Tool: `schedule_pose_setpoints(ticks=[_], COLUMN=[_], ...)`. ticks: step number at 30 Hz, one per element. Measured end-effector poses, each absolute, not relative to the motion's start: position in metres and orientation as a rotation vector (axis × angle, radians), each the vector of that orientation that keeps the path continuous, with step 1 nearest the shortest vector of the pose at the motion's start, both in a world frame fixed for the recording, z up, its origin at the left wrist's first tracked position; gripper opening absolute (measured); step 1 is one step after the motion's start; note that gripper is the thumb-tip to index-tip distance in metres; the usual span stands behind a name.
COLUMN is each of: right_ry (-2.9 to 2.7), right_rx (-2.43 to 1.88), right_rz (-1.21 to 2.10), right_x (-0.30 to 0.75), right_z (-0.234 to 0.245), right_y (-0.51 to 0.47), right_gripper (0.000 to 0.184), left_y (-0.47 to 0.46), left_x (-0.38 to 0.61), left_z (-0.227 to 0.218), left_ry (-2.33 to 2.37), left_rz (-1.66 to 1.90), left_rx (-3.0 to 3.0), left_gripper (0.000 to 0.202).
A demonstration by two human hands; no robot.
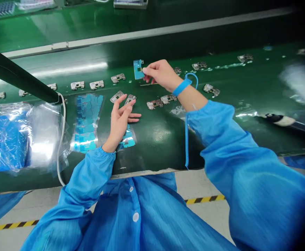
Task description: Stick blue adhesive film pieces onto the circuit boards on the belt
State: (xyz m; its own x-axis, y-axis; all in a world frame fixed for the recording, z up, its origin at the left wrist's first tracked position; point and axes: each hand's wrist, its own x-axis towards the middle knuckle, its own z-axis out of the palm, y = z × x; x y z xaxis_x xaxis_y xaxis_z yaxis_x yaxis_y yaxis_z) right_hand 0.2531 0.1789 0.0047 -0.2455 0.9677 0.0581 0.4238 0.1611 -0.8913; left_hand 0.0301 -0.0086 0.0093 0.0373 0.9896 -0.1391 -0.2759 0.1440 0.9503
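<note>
Post (19, 77) partly hides metal parts (22, 93); left hand (119, 122) spread, right hand (162, 74) pinching blue film (137, 71).

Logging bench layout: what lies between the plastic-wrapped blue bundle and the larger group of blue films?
The head view shows clear plastic and a white cable between them.

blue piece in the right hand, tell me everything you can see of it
The blue piece is thin, flat and roughly rectangular, glossy and plastic-like by its look, with a small pale window-like patch toward its right side. A small metallic bit shows at its upper right; whether they are joined is unclear. Its long side runs up and down in the picture, against the green surface. The right hand pinches its lower right edge.
</note>
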Motion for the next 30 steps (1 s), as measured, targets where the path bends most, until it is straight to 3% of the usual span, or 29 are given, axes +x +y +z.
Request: schedule_pose_setpoints(ticks=[3, 8, 12, 16, 18, 22, 25, 30], right_ry=[-2.086, -2.405, -2.263, -1.915, -1.743, -1.157, -0.997, -1.026], right_rx=[-1.546, -1.770, -1.753, -1.350, -1.208, -0.943, -0.913, -0.969], right_rz=[0.752, 0.588, 0.804, 0.873, 0.971, 1.509, 1.658, 1.715], right_x=[0.265, 0.280, 0.280, 0.258, 0.237, 0.190, 0.171, 0.171], right_z=[0.017, 0.027, 0.029, 0.036, 0.039, 0.037, 0.031, 0.015], right_y=[0.226, 0.239, 0.237, 0.203, 0.167, 0.089, 0.053, 0.033], right_gripper=[0.033, 0.038, 0.041, 0.034, 0.036, 0.039, 0.043, 0.052], left_y=[-0.003, 0.002, 0.004, 0.002, -0.001, -0.006, -0.007, -0.001], left_x=[0.026, 0.023, 0.023, 0.024, 0.025, 0.028, 0.027, 0.023], left_z=[0.008, 0.006, 0.002, -0.002, -0.001, 0.006, 0.013, 0.014], left_ry=[1.064, 1.052, 1.039, 1.020, 1.012, 0.872, 0.783, 0.702], left_rz=[1.223, 1.200, 1.196, 1.180, 1.204, 1.404, 1.549, 1.483], left_rx=[0.893, 0.858, 0.890, 0.923, 0.938, 0.989, 0.992, 0.899], left_gripper=[0.050, 0.038, 0.033, 0.036, 0.049, 0.077, 0.069, 0.058])
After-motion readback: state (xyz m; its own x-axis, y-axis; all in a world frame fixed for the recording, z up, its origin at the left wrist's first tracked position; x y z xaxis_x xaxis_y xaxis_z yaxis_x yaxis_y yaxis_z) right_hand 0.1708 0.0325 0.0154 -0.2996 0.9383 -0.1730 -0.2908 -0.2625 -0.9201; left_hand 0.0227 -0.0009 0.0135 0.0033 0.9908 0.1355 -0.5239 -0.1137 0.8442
